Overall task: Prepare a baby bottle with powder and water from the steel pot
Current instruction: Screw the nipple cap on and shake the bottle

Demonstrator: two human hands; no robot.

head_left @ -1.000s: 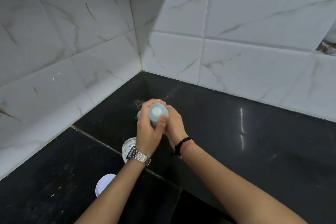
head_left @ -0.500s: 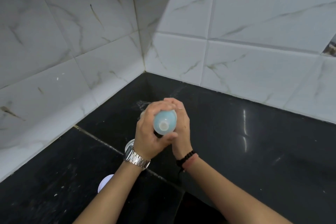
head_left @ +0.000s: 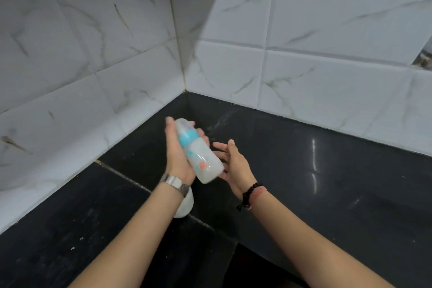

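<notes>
Black stone counter point(head_left: 304, 182) in white marble-tiled corner point(head_left: 184, 54), left hand point(head_left: 180, 156) fingers curled round baby bottle point(head_left: 198, 154), right hand point(head_left: 233, 163) spread, perhaps touching it.

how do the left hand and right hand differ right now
The left hand grips the baby bottle, fingers curled behind its teal collar; the right hand is open, fingers spread, beside the bottle's base. I cannot tell whether it touches the base. The left wrist wears a metal watch; the right wrist wears a black bead bracelet with a pink thread. Both are raised over the black counter.
</notes>
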